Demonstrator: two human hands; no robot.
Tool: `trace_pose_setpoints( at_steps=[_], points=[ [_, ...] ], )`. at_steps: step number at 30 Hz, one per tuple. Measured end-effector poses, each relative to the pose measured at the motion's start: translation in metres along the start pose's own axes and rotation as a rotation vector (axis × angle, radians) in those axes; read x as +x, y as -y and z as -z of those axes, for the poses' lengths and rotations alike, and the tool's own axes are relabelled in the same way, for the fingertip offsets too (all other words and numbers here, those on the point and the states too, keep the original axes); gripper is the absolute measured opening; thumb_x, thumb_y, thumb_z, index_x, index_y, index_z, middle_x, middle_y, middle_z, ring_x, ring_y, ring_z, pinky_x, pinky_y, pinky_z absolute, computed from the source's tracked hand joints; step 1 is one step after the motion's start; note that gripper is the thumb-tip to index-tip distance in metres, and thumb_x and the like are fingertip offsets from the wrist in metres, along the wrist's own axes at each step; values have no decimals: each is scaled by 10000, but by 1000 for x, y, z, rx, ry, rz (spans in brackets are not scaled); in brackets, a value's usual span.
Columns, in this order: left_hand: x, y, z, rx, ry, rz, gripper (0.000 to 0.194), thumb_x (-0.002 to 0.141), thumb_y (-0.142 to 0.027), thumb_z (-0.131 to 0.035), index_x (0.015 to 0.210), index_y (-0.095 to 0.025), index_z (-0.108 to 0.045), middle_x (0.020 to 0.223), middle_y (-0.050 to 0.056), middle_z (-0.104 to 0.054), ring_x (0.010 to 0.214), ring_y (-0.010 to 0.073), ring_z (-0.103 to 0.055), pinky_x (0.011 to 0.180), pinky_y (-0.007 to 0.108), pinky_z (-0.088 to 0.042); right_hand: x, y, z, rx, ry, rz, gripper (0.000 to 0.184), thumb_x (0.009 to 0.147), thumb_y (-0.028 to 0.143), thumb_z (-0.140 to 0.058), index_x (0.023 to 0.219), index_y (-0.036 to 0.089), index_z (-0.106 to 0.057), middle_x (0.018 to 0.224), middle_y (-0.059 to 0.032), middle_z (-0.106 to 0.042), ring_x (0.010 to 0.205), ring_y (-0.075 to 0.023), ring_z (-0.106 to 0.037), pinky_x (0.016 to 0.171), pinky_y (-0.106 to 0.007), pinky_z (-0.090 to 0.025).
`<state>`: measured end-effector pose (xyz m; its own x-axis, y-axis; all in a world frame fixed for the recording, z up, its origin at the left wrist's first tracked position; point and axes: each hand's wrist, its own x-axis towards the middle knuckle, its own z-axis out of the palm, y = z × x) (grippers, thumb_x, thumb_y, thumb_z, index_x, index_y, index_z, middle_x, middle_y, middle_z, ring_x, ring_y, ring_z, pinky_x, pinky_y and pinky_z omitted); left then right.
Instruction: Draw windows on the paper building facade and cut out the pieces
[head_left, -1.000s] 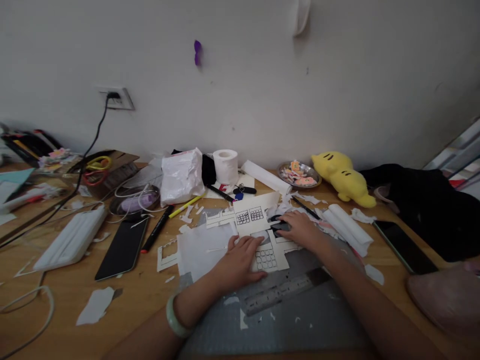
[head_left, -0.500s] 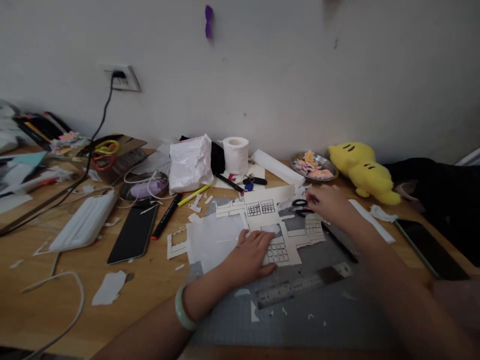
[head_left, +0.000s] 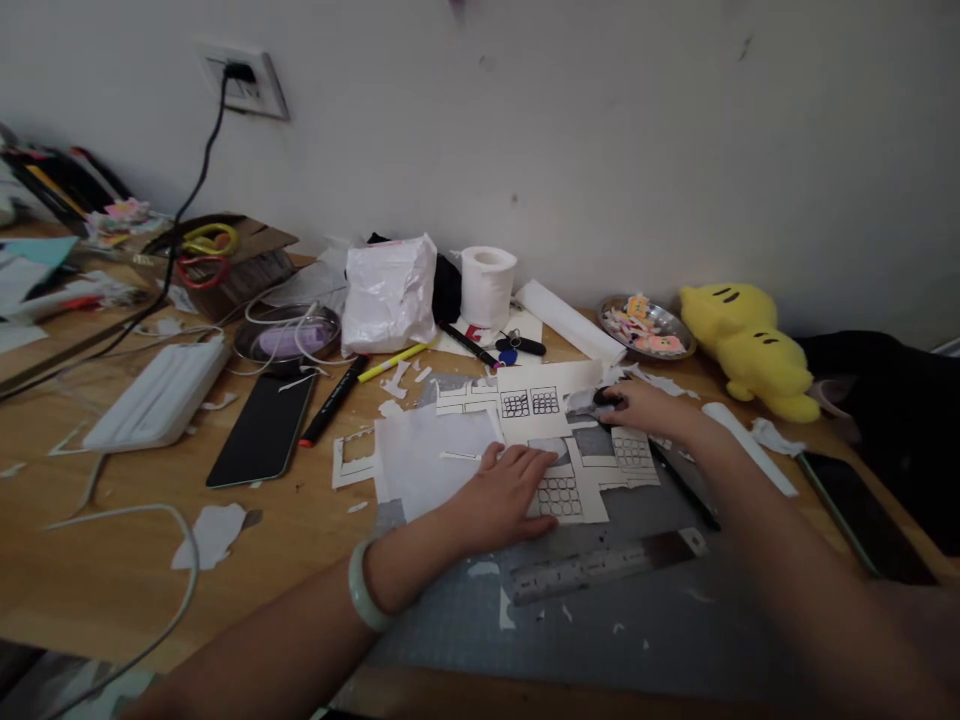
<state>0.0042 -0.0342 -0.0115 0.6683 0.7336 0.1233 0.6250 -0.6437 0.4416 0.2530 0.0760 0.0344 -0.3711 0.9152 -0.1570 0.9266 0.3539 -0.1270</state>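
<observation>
Left hand point(head_left: 506, 497): fingers out flat and lightly fanned, thumb apart, resting on the circle-grid paper cutout point(head_left: 589, 505), just beyond the steel ruler point(head_left: 570, 574). Right hand point(head_left: 652, 408): fingers bunched at the black scissors handle point(head_left: 609, 397), farther beyond the ruler; can't tell if I'm truly pinching it, my own hand hides it. Next out: card with two circle grids point(head_left: 529, 382), beyond the ruler past my left fingertips; white sheet point(head_left: 420, 455), beyond and left of the ruler; black pen point(head_left: 686, 485), just beyond the ruler's right end. Grey cutting mat point(head_left: 480, 630) under the ruler. Outermost: steel dish point(head_left: 684, 340) and yellow plush toy point(head_left: 761, 355), well beyond the ruler to the right.

Risks, my guess: lifting the scissors could snag overlapping paper and tear the cutout's narrow strips; light left-hand pressure could let it slide; a low right forearm could knock the pen.
</observation>
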Motion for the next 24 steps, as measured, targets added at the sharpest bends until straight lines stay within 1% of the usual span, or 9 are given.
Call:
trace_pose_setpoints(
  at_steps=[3,6,9,11,13,17,20,22,24],
  points=[
    [-1,1,-1,11,-6,-17,620,798,-437,-511,1310,-166,-289,1296,85,-464,1173,255,-388,995,447,-222,3,0,4,-47,-12,65,291,706,274,-616,985,200,-653,1030,-91,-653,922,-243,-601,805,-346,-477],
    [-2,2,-1,26,-1,-26,633,799,-445,-504,1320,-166,-276,1298,81,-461,1168,250,-388,986,425,-234,3,0,13,-98,-63,94,394,693,201,-599,1086,179,-600,1146,-115,-588,1053,-271,-534,910,-390,-417],
    [-2,3,0,25,-1,-31,621,804,-443,-496,1322,-180,-276,1296,72,-461,1171,249,-385,982,419,-237,1,-3,29,-157,-151,94,413,707,164,-549,1119,137,-566,1174,-159,-547,1107,-316,-479,933,-455,-372],
    [-3,3,0,7,-13,-34,607,806,-433,-496,1318,-186,-282,1295,70,-463,1170,250,-385,977,425,-239,-3,-4,41,-261,-318,69,432,720,181,-540,1146,112,-534,1193,-181,-524,1129,-346,-446,925,-497,-353],
    [-3,3,0,-9,-18,-31,604,805,-428,-499,1317,-189,-285,1294,70,-465,1166,253,-388,977,428,-237,-8,-5,52,-317,-469,-35,459,721,216,-557,1166,113,-511,1200,-184,-509,1114,-365,-443,898,-525,-354],
    [-3,3,0,-29,-4,-21,609,808,-430,-496,1324,-193,-278,1312,74,-452,1178,257,-377,992,437,-219,-22,-10,70,-297,-748,-183,574,740,220,-548,1267,47,-401,1249,-237,-418,1168,-371,-380,945,-515,-314],
    [-3,3,-1,-44,-10,-19,610,807,-420,-502,1324,-188,-277,1319,76,-448,1184,252,-372,996,439,-215,-33,-16,75,-191,-972,-150,705,736,228,-553,1355,71,-254,1289,-230,-319,1223,-349,-314,968,-482,-311],
    [-3,3,-2,-48,-17,-20,617,801,-415,-512,1322,-182,-279,1316,77,-450,1187,250,-370,1001,441,-212,-40,-19,73,-94,-1101,-117,774,715,224,-567,1380,115,-184,1287,-207,-283,1179,-317,-377,914,-437,-379],
    [-3,3,-3,-45,-19,-20,621,799,-413,-516,1321,-175,-281,1314,80,-451,1188,254,-369,1004,445,-208,-44,-20,67,-52,-1146,-123,788,719,228,-554,1382,128,-140,1263,-199,-283,1147,-302,-407,893,-427,-390]
  ],
)
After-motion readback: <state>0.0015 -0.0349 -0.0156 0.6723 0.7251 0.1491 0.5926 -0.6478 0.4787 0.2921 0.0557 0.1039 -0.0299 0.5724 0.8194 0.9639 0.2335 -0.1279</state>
